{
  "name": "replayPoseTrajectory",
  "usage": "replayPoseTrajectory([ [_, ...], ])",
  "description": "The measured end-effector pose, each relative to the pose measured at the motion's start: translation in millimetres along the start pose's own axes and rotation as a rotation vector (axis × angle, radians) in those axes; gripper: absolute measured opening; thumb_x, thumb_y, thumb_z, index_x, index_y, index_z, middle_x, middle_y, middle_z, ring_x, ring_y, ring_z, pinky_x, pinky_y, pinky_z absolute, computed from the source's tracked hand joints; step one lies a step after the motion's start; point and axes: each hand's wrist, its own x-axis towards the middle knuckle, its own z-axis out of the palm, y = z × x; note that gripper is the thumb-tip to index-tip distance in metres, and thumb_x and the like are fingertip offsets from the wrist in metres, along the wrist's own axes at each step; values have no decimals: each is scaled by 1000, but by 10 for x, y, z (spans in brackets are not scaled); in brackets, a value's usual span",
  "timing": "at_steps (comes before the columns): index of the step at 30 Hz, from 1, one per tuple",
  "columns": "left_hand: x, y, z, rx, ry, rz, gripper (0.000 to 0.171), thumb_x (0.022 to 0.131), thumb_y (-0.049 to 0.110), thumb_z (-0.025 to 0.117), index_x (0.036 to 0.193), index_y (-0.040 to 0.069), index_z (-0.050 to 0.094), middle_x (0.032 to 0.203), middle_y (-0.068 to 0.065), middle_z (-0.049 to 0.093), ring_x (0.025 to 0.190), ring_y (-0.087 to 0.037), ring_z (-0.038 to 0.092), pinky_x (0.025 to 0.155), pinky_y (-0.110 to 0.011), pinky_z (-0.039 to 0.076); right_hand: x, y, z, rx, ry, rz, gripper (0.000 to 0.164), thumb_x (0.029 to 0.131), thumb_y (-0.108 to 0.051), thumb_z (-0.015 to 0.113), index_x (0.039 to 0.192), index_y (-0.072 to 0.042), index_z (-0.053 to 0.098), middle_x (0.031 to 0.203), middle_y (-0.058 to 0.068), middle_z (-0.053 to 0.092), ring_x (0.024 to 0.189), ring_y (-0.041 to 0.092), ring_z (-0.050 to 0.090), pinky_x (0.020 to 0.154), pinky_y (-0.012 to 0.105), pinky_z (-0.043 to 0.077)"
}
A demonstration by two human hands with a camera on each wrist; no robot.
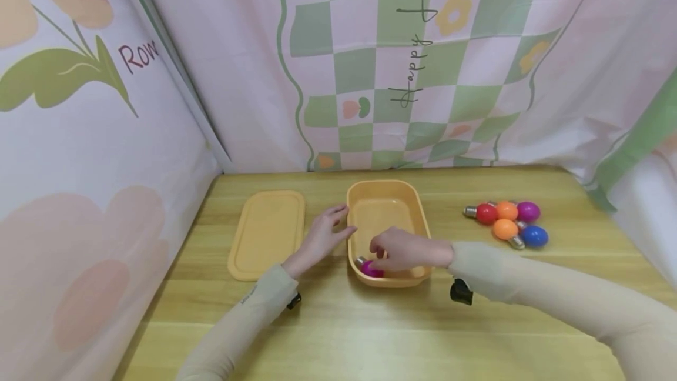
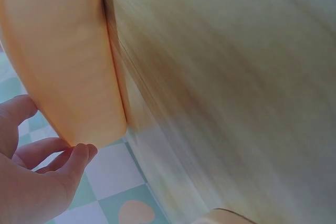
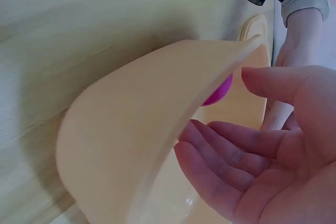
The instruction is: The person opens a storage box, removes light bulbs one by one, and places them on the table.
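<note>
A yellow-orange plastic box (image 1: pixel 390 190) stands uncovered on the table. Inside its near left corner lies a purple light bulb (image 1: pixel 372 269), its metal base toward the left wall; the right wrist view shows only part of the bulb (image 3: pixel 219 92) past the rim. Over the box's near end is my right hand (image 1: pixel 404 250), thumb and fingers apart, holding nothing, right by the bulb. My left hand (image 1: pixel 321 234) rests against the left rim with loosely bent fingers, its thumb at the edge. In the left wrist view its fingertips (image 2: pixel 86 150) touch the box wall.
A matching flat lid (image 1: pixel 268 234) lies left of the box. To the right sits a cluster of bulbs: a red bulb (image 1: pixel 486 214), two orange ones, a purple bulb (image 1: pixel 528 211) and a blue bulb (image 1: pixel 534 236). Patterned curtains (image 1: pixel 254 104) border the table's back and left.
</note>
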Motion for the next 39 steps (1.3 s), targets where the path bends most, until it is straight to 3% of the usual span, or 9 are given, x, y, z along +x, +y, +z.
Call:
replayPoseTrajectory([
  [4,2,-2,-2,7,3,5,55,95,25,67,138,-5,52,147,-25,49,118,-39,64,100,-42,57,39,-28,-5,-22,-21,-7,25,90,-27,70,93,-1,71,82,6,72,72,13,63,64,22,54],
  [8,2,-2,0,16,8,15,55,94,25,68,138,-6,52,146,-25,50,118,-39,64,101,-42,57,64,-38,17,-27,-48,-23,25,90,-25,69,74,-8,65,62,-5,58,55,4,46,49,14,37],
  [11,2,-7,4,20,11,17,55,94,25,68,137,-6,53,146,-24,51,118,-38,64,101,-41,57,77,-40,32,-22,-62,-28,30,91,-26,68,67,-11,60,57,-9,48,51,2,39,46,13,29],
  [23,2,-7,-7,-12,-2,-5,56,95,25,67,139,-5,50,148,-23,48,122,-39,62,102,-41,56,120,-54,59,-26,-76,-11,34,91,-27,69,63,-11,57,55,-10,45,50,2,39,45,11,29],
  [39,9,-12,2,-8,5,3,56,95,24,67,139,-6,51,147,-23,49,122,-38,62,101,-40,57,114,-14,5,-5,-111,66,24,89,-29,72,72,-12,67,62,-7,60,54,3,48,49,12,38],
])
